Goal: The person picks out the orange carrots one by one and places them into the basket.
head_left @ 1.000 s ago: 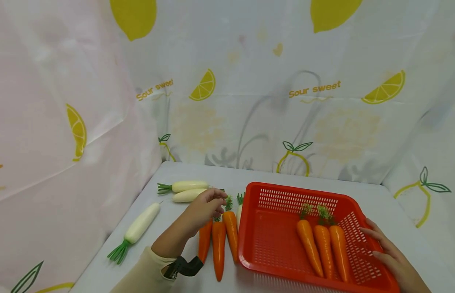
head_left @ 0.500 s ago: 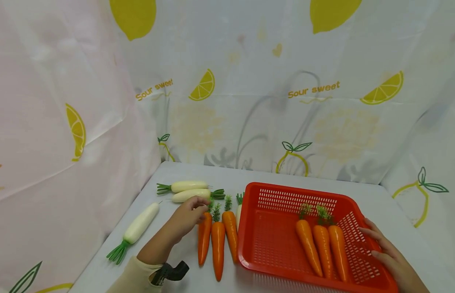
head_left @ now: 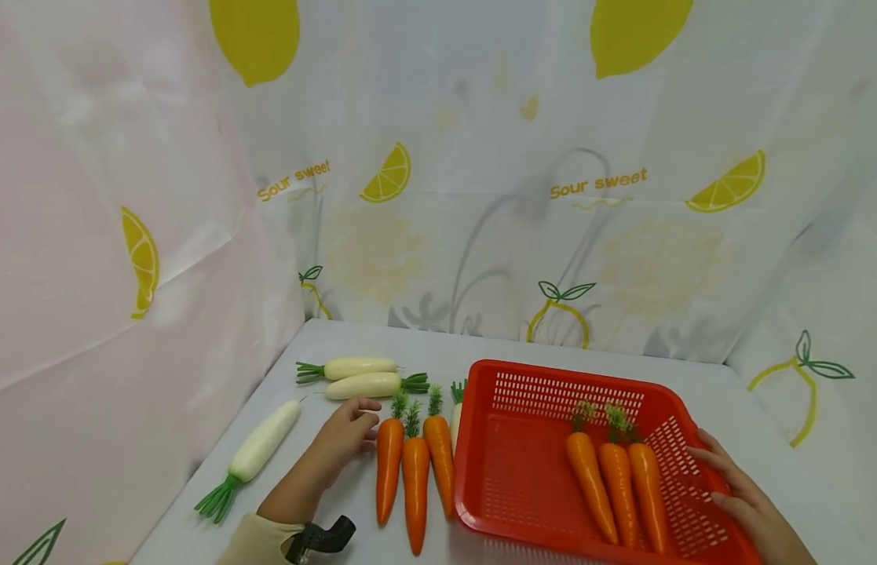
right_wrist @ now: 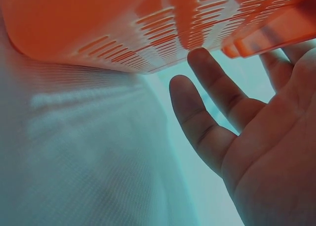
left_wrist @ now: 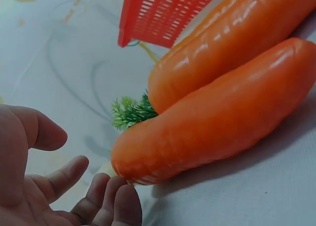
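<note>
My left hand (head_left: 345,430) holds nothing; its fingers are loosely bent beside the leftmost carrot (head_left: 389,469). In the left wrist view, the fingertips (left_wrist: 127,203) come right to the broad end of that carrot (left_wrist: 207,127). Two more orange carrots with green tops, a middle one (head_left: 414,490) and a right one (head_left: 440,459), lie alongside it. My right hand (head_left: 752,502) holds the right rim of a red plastic basket (head_left: 512,463), two digits over the rim. Other fingers (right_wrist: 185,100) of it extend outside the slotted wall in the right wrist view.
Inside the basket, several-slotted walls surround three carrots (head_left: 618,490) on the right. White radishes lie leftward: two at the back (head_left: 363,384), one at the left edge (head_left: 264,441). Another radish (head_left: 455,420) is partly hidden behind the basket. Lemon-print cloth (head_left: 445,235) encloses the table.
My left hand has drawn back leftward and down from above the carrot tops to the leftmost carrot's side. The right hand stays at the basket rim. The head view has shifted slightly.
</note>
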Available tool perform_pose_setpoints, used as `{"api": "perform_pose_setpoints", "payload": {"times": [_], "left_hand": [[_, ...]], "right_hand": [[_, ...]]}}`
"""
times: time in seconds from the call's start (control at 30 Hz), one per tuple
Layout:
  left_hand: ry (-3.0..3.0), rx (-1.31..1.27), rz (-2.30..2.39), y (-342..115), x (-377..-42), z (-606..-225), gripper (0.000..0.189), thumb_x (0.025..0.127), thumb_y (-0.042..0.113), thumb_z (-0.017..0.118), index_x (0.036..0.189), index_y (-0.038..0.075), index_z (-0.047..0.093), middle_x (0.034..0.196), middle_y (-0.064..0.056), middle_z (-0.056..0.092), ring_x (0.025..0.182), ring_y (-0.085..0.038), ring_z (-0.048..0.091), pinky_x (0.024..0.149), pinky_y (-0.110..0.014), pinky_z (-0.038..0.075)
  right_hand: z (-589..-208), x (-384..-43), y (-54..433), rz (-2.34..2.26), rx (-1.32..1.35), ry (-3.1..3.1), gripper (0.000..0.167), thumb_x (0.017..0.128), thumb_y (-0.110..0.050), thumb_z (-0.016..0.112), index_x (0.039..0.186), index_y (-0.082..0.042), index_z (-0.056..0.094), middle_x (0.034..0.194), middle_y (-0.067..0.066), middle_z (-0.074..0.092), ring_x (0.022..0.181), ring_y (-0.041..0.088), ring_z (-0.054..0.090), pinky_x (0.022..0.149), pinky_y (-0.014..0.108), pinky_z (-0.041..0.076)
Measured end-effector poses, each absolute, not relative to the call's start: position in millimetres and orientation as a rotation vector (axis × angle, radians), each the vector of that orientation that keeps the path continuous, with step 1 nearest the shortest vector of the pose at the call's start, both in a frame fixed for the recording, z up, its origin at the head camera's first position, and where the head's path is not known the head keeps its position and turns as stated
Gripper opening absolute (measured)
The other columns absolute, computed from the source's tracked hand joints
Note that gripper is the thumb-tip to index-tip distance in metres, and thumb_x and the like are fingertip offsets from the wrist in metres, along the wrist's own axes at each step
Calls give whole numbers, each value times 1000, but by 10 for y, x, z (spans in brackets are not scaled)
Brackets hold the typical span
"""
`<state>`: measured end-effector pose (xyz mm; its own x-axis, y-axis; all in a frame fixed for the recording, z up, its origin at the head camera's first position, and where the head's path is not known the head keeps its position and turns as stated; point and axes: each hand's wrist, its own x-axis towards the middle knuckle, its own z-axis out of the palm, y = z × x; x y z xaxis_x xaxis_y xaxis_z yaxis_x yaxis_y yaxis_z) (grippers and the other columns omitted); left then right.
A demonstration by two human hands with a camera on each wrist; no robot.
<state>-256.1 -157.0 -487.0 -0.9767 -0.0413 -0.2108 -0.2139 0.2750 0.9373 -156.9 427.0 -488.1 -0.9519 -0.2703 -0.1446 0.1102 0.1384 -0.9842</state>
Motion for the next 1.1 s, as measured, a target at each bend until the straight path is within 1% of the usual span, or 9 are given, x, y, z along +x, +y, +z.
{"api": "perform_pose_setpoints", "payload": {"times": [0.17, 0.3, 0.43, 0.6, 0.7, 0.83, 0.9, 1.0, 1.1], "left_hand": [[2494, -189, 1677, -1559, -2563, -4966, 37, 101, 21, 58, 135, 8, 60, 122, -15, 62, 91, -23, 63, 75, -34, 55], [2617, -108, 1538, -1551, -2559, -4995, 42, 96, 22, 61, 137, 11, 60, 128, -16, 62, 104, -27, 65, 78, -38, 55], [2665, -36, 1483, -1531, -2554, -5002, 44, 97, 23, 65, 140, 15, 61, 136, -19, 57, 117, -33, 64, 81, -42, 57], [2676, 28, 1443, -1510, -2540, -4983, 39, 96, 20, 70, 135, 21, 66, 141, -20, 54, 116, -34, 66, 79, -43, 60], [2675, 94, 1417, -1515, -2531, -4990, 37, 96, 17, 71, 133, 20, 68, 142, -21, 55, 114, -34, 68, 82, -45, 60], [2674, 136, 1376, -1524, -2520, -5014, 38, 94, 16, 72, 131, 19, 69, 140, -19, 59, 112, -29, 68, 85, -45, 59], [2672, 132, 1364, -1522, -2515, -5020, 37, 93, 16, 73, 129, 20, 69, 138, -18, 61, 111, -28, 67, 85, -45, 58], [2683, 150, 1338, -1518, -2514, -5025, 36, 92, 15, 74, 126, 20, 67, 137, -20, 58, 111, -29, 63, 86, -46, 56], [2705, 179, 1287, -1523, -2513, -5025, 39, 91, 16, 76, 128, 19, 65, 135, -21, 55, 114, -31, 60, 90, -50, 55]], "right_hand": [[-4874, -1538, 4285, -1877, -132, 2150, 52, 115, -19, 28, 167, -25, 24, 156, -44, 11, 116, -16, 52, 87, 42, 62], [-4869, -1540, 4289, -1904, -121, 2087, 51, 116, -22, 27, 166, -31, 24, 157, -44, 8, 115, -12, 56, 88, 44, 62], [-4873, -1537, 4289, -1933, -157, 2058, 51, 116, -20, 26, 166, -29, 24, 158, -42, 8, 118, -11, 56, 88, 45, 62], [-4877, -1535, 4279, -1944, -169, 2059, 52, 116, -19, 26, 167, -28, 24, 159, -43, 7, 118, -12, 55, 88, 45, 62], [-4879, -1543, 4264, -1952, -142, 2039, 52, 116, -21, 27, 166, -31, 24, 158, -43, 7, 117, -11, 56, 88, 45, 62], [-4874, -1543, 4234, -1952, -114, 2041, 52, 116, -21, 28, 167, -30, 25, 159, -42, 8, 117, -12, 56, 89, 46, 62], [-4866, -1542, 4220, -1943, -94, 2064, 52, 116, -21, 29, 166, -29, 25, 158, -42, 9, 116, -13, 56, 88, 47, 62], [-4859, -1543, 4204, -1925, -69, 2115, 51, 115, -20, 31, 166, -28, 27, 159, -42, 10, 114, -16, 54, 86, 48, 62], [-4865, -1547, 4204, -1930, -76, 2112, 51, 115, -20, 30, 166, -28, 27, 159, -42, 9, 115, -17, 53, 86, 48, 63]]}}
